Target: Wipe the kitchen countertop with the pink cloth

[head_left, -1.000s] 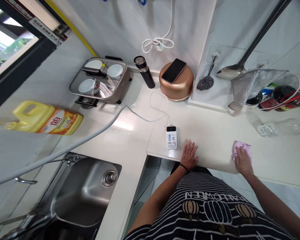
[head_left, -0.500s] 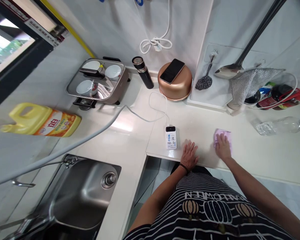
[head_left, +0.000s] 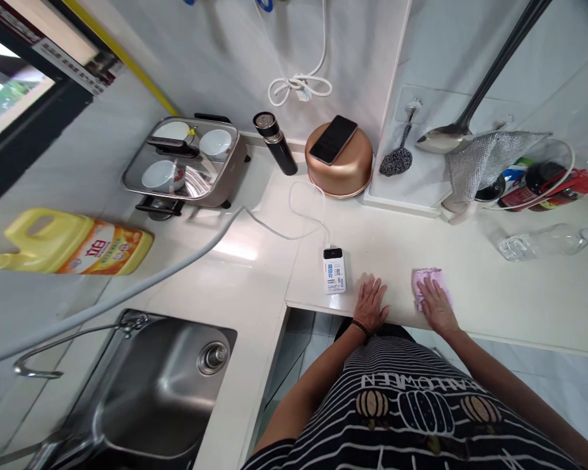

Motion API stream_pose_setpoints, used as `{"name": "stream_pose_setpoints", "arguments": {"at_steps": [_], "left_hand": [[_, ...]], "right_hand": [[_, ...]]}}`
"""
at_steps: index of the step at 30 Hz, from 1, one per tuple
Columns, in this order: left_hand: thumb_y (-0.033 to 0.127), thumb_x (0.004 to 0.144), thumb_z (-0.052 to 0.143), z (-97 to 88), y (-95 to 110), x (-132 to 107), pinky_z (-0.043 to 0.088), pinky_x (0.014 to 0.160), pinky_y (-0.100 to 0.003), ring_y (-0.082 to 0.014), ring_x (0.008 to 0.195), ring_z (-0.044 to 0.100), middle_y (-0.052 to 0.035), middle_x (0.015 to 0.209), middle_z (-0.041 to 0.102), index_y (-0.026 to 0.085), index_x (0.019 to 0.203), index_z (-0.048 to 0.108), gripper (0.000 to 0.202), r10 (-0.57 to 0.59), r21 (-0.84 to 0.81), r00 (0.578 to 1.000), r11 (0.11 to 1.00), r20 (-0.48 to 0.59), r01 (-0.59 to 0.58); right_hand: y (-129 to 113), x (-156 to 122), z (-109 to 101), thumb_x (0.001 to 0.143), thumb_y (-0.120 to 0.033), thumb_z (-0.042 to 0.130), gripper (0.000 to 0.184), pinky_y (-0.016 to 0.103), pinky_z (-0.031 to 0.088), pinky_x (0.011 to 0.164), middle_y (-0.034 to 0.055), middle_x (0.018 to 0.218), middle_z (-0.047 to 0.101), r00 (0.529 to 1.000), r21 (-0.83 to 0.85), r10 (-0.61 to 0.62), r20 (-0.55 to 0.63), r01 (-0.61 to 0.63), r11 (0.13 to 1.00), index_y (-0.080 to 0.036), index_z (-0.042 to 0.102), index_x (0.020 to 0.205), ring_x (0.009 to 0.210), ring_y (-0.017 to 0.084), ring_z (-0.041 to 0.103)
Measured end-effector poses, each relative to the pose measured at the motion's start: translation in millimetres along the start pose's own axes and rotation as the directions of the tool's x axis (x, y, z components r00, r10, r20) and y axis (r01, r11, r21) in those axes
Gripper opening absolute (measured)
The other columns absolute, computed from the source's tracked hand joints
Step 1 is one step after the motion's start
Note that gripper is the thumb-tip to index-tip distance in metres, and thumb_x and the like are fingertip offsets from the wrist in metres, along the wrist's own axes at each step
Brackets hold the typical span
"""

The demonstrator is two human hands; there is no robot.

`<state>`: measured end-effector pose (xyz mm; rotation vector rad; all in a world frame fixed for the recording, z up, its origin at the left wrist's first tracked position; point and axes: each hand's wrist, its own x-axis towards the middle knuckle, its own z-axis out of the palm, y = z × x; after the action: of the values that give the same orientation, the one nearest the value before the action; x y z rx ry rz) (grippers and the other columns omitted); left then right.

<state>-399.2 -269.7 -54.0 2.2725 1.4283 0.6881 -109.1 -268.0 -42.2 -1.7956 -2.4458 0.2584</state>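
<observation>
My right hand (head_left: 436, 307) holds a pink cloth (head_left: 419, 279) down against the white countertop (head_left: 382, 241), its fingers laid across the fabric. Part of the cloth is hidden under the palm. Near the counter's front edge, my left hand (head_left: 370, 303) rests flat with its fingers apart and nothing in it. Just left of that hand lies a white power bank (head_left: 334, 277) with a black end, and a white cable (head_left: 294, 236) is plugged into it.
A copper-coloured pot (head_left: 343, 171) with a phone (head_left: 334, 140) on top stands by the wall, beside a black flask (head_left: 280, 150). An electric pan (head_left: 215, 186) holds bowls. Left are a yellow detergent bottle (head_left: 73, 245) and a steel sink (head_left: 161, 391). A plastic bottle (head_left: 543, 243) lies right.
My right hand has drawn the pink cloth toward the front edge and a little left. My left hand stays in place. The view has shifted slightly.
</observation>
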Motion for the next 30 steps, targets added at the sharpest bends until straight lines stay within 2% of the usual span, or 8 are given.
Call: {"name": "stream_pose_setpoints", "arguments": {"at_steps": [8, 11, 14, 17, 22, 25, 28, 30], "left_hand": [[0.041, 0.099, 0.046, -1.7, 0, 1, 0.022, 0.128, -0.062, -0.0306, 0.16, 0.011, -0.0155, 0.165, 0.037, 0.013, 0.155, 0.039, 0.062, 0.013, 0.015, 1.0, 1.0, 0.0, -0.013], [0.04, 0.099, 0.047, -2.7, 0, 1, 0.021, 0.128, -0.062, -0.0305, 0.16, 0.009, -0.0155, 0.165, 0.037, 0.013, 0.154, 0.039, 0.063, 0.016, 0.017, 1.0, 1.0, 0.002, -0.016], [0.04, 0.098, 0.047, -3.7, 1, 1, 0.021, 0.128, -0.062, -0.0308, 0.16, 0.008, -0.0163, 0.165, 0.037, 0.011, 0.154, 0.039, 0.063, 0.025, 0.021, 1.0, 0.999, 0.003, -0.025], [0.039, 0.098, 0.047, -4.7, 1, 1, 0.02, 0.128, -0.063, -0.0312, 0.16, 0.009, -0.0167, 0.165, 0.036, 0.011, 0.154, 0.039, 0.063, 0.018, 0.022, 1.0, 1.0, 0.01, -0.018], [0.041, 0.099, 0.048, -4.5, 2, 1, 0.021, 0.128, -0.063, -0.0318, 0.16, 0.012, -0.0169, 0.165, 0.038, 0.012, 0.153, 0.041, 0.061, 0.01, 0.014, 1.0, 1.0, 0.008, -0.01], [0.04, 0.098, 0.049, -2.7, 3, 1, 0.021, 0.129, -0.062, -0.0309, 0.16, 0.012, -0.017, 0.164, 0.039, 0.011, 0.152, 0.042, 0.062, 0.01, 0.009, 1.0, 1.0, -0.008, -0.01], [0.04, 0.098, 0.05, -0.6, 3, 2, 0.021, 0.129, -0.06, -0.0293, 0.16, 0.013, -0.0159, 0.163, 0.04, 0.012, 0.152, 0.043, 0.061, -0.004, 0.017, 1.0, 1.0, -0.029, 0.005], [0.04, 0.098, 0.049, 0.2, 2, 2, 0.021, 0.129, -0.061, -0.0293, 0.16, 0.014, -0.0156, 0.163, 0.041, 0.013, 0.152, 0.042, 0.061, -0.009, 0.017, 1.0, 1.0, -0.025, 0.01]], "right_hand": [[87, -16, -5, 0.093, -0.024, 0.035, 0.07, 0.057, 0.025, 0.126, 0.0156, 0.167, 0.034, 0.971, -0.038, 0.21, -0.112, -0.216, 0.976, -0.011, 0.027, 0.162, 0.155, 0.029, 0.026], [110, -19, -7, 0.094, -0.026, 0.03, 0.067, 0.058, 0.025, 0.125, 0.0209, 0.162, 0.04, 0.911, -0.011, 0.381, -0.159, -0.388, 0.922, -0.006, 0.032, 0.158, 0.154, 0.033, 0.029], [112, -11, -7, 0.095, -0.029, 0.028, 0.066, 0.06, 0.026, 0.123, 0.0263, 0.158, 0.041, 0.816, 0.021, 0.545, -0.191, -0.552, 0.833, -0.001, 0.038, 0.154, 0.151, 0.037, 0.032], [84, 6, -2, 0.095, -0.028, 0.029, 0.066, 0.062, 0.027, 0.121, 0.0258, 0.16, 0.039, 0.779, 0.043, 0.589, -0.215, -0.595, 0.802, -0.003, 0.038, 0.156, 0.15, 0.039, 0.032], [-12, 30, 10, 0.093, -0.024, 0.039, 0.073, 0.061, 0.028, 0.121, 0.011, 0.171, 0.026, 0.958, 0.045, 0.25, -0.142, -0.246, 0.968, -0.021, 0.023, 0.165, 0.157, 0.036, 0.019], [-66, 32, 13, 0.093, -0.019, 0.042, 0.074, 0.058, 0.031, 0.121, 0.0075, 0.171, 0.027, 0.999, 0.053, 0.036, -0.035, -0.034, 0.998, -0.025, 0.025, 0.164, 0.158, 0.034, 0.018], [-90, 27, 11, 0.094, -0.017, 0.041, 0.068, 0.055, 0.033, 0.122, 0.0059, 0.17, 0.03, 0.993, 0.074, -0.095, 0.07, 0.089, 0.993, -0.026, 0.035, 0.161, 0.158, 0.031, 0.018], [-84, 22, 9, 0.094, -0.017, 0.041, 0.066, 0.054, 0.033, 0.122, 0.0051, 0.17, 0.031, 0.986, 0.076, -0.132, 0.101, 0.125, 0.989, -0.026, 0.038, 0.159, 0.158, 0.03, 0.019]]}}
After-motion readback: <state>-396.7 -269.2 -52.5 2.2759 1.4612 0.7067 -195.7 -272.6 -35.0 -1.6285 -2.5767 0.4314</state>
